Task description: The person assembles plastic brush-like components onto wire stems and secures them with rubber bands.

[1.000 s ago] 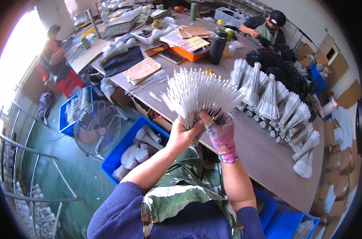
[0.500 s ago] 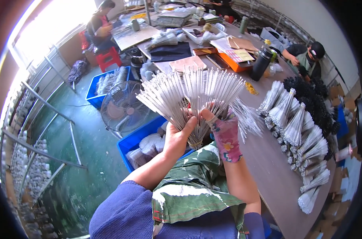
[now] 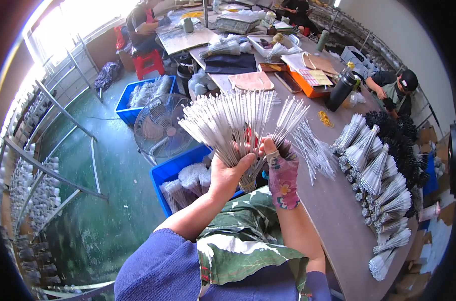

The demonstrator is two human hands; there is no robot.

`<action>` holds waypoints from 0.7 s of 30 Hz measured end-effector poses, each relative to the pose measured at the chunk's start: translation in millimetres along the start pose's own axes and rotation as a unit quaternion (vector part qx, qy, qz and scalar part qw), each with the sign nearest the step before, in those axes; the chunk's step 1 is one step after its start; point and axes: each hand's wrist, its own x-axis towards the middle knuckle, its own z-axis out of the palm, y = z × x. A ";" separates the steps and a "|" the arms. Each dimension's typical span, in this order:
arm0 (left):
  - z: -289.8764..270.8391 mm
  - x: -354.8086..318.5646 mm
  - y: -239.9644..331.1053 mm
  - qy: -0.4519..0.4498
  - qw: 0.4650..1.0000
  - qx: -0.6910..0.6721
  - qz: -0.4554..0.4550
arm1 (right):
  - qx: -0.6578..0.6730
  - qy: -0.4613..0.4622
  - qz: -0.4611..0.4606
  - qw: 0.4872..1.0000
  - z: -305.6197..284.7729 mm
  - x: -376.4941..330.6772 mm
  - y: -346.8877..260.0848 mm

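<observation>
A thick bundle of thin wire brushes (image 3: 227,118) with whitish bristles fans out in front of me, bristle ends up. My left hand (image 3: 229,174) is wrapped round the bare wire stems, thumb across the front. My right hand (image 3: 282,173), in a pink floral fingerless glove, pinches a smaller group of brushes (image 3: 291,116) at the fan's right side. A gap parts this group from the main bundle at the top; lower down the stems meet. The right fingertips are partly hidden behind the stems. Loose brushes (image 3: 313,150) lie on the table just right of my right hand.
Tied brush bundles (image 3: 376,173) line the table's (image 3: 333,220) right side, beside black bristly ones (image 3: 393,135). A black bottle (image 3: 341,90) stands farther back. Left are a blue crate (image 3: 160,186) of brushes and a floor fan (image 3: 162,128). Other people sit around the table.
The right side of the fan has narrowed into a smaller group standing apart from the main bundle. The whole view has shifted slightly, with the surroundings now lower and farther right at the top.
</observation>
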 end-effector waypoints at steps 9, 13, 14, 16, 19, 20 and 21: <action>-18.3 27.3 -8.6 -0.004 0.997 -0.057 -0.043 | 0.046 -0.020 0.030 0.998 4.3 27.9 15.0; -28.8 43.5 -17.4 -0.007 0.998 -0.029 -0.054 | -0.049 -0.099 -0.005 0.994 13.3 47.3 23.6; -29.4 48.0 -17.5 -0.006 0.998 -0.030 -0.056 | -0.049 -0.098 -0.004 0.994 13.8 52.2 25.0; -29.0 57.2 -14.6 -0.003 0.994 -0.055 -0.098 | -0.088 -0.099 0.040 0.990 19.0 61.7 23.1; -50.3 70.6 -19.9 -0.009 0.990 -0.092 -0.111 | -0.049 -0.039 0.046 0.997 24.0 73.4 29.7; -56.0 75.2 -21.6 -0.008 0.990 -0.103 -0.099 | -0.064 -0.002 0.036 0.997 27.8 75.1 29.6; -59.4 78.0 -23.2 -0.007 0.992 -0.090 -0.087 | -0.081 0.011 0.056 0.995 31.3 75.4 26.2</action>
